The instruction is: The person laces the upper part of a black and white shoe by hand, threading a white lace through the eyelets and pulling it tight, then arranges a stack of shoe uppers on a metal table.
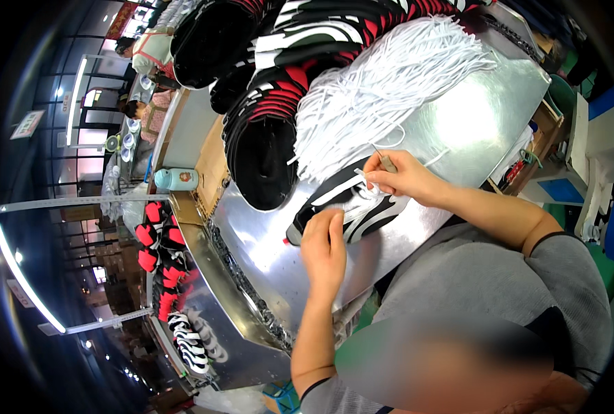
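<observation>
A black, grey and white shoe upper point(379, 224) lies on the metal tabletop in front of me, with white lace point(365, 200) across its middle. My right hand point(407, 178) is closed over the upper's far side. In its fingers is an awl-like tool point(387, 163) with a short wooden handle and a thin metal shaft; white lace shows by the fingertips. At the upper's near left edge is my left hand point(324, 241), its fingers bent and pressed together. What they pinch, if anything, is hidden. Just beyond the upper lies a big bundle of white shoelaces point(383, 86).
Nested black, red and white uppers point(262, 138) stand left of the laces, more behind. The metal tabletop point(486, 117) extends right. A light blue bottle point(177, 179) stands at the left by cardboard. Red and black shoe pieces point(158, 238) sit farther left. Other people point(156, 110) sit far left.
</observation>
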`<state>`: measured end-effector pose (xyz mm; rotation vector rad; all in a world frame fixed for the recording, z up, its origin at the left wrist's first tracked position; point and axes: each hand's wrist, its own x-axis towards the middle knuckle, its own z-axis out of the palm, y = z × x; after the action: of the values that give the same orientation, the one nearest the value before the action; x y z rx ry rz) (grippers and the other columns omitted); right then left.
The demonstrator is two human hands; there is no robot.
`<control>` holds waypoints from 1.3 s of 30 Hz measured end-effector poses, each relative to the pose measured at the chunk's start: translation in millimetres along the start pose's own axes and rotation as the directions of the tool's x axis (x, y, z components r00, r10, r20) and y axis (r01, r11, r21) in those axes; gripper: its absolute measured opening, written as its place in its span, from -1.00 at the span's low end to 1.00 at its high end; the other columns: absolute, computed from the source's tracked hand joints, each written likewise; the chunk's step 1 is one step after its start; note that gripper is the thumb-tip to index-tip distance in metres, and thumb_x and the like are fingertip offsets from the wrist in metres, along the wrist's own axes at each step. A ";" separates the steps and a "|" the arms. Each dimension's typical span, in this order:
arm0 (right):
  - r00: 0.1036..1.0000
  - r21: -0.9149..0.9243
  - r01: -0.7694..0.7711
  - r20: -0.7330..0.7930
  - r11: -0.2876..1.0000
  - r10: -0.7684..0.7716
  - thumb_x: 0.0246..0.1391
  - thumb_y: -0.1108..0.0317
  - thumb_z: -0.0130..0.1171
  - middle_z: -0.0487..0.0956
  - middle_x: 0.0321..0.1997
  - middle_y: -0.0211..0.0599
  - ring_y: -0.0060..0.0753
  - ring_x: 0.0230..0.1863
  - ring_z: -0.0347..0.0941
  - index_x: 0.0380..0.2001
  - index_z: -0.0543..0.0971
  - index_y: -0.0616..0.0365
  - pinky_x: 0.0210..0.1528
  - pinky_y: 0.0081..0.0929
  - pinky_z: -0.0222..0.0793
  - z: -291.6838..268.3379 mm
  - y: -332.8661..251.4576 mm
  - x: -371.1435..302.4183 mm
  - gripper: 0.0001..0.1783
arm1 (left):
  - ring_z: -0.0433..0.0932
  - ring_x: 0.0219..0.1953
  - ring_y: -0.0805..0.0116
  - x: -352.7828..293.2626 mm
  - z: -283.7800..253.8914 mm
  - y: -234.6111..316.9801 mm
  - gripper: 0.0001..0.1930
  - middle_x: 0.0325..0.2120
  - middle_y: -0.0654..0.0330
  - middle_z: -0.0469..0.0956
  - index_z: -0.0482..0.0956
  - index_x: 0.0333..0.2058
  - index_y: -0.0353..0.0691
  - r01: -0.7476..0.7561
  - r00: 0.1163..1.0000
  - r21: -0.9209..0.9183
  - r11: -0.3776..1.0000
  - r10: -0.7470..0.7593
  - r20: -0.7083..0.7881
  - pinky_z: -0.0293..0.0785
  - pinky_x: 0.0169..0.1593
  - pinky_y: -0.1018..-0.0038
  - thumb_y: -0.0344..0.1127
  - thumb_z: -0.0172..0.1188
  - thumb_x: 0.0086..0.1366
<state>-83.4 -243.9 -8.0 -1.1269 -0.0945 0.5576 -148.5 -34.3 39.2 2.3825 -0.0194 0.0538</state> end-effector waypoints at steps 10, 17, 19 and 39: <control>0.979 -0.475 0.106 -0.103 0.874 -0.175 0.02 0.41 0.25 0.57 -0.51 -0.41 -0.59 -0.49 0.43 -0.15 0.47 0.15 -0.40 -0.51 0.33 8.4 29.2 5.3 -0.70 | 0.28 -0.66 0.65 15.0 35.2 -25.5 -0.55 -0.55 0.28 0.53 0.59 -0.33 -0.29 0.663 0.747 -0.512 0.547 -0.440 0.498 0.11 -0.58 0.65 0.07 0.13 0.36; 0.981 -0.643 0.191 0.100 0.741 -0.165 0.04 0.37 0.28 0.56 -0.47 -0.23 -0.23 -0.42 0.50 -0.18 0.41 0.18 -0.32 -0.35 0.37 9.3 11.2 -10.0 -0.68 | 0.36 -0.63 0.69 -0.8 49.7 -4.8 -0.87 -0.47 0.35 0.59 0.63 -0.29 -0.25 0.431 0.891 -0.542 0.722 -0.437 0.127 0.19 -0.60 0.65 -0.32 0.29 0.27; 0.984 -0.535 0.143 0.166 0.833 -0.062 0.04 0.33 0.27 0.59 -0.40 -0.12 -0.04 -0.31 0.55 -0.19 0.42 0.20 -0.26 -0.23 0.40 8.6 -2.6 -19.3 -0.68 | 0.38 -0.62 0.69 -3.7 48.8 -1.7 -0.86 -0.46 0.34 0.60 0.63 -0.27 -0.26 0.411 0.896 -0.546 0.730 -0.432 0.098 0.18 -0.60 0.66 -0.32 0.29 0.27; 0.914 -0.908 0.404 0.397 0.111 -0.085 -0.07 0.44 0.18 0.57 -0.50 -0.02 0.03 -0.40 0.57 -0.42 0.47 0.29 -0.38 -0.16 0.44 21.0 -1.8 11.1 -0.85 | 0.34 -0.61 0.56 -9.5 58.0 -1.9 -0.84 -0.62 0.31 0.46 0.56 -0.41 -0.25 0.420 0.895 -0.670 0.612 -0.400 0.196 0.22 -0.48 0.58 -0.29 0.18 0.28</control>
<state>-80.5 -221.9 0.6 -2.3171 -1.0351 0.2503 -156.0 -72.7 -4.6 1.5587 0.4313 -0.1811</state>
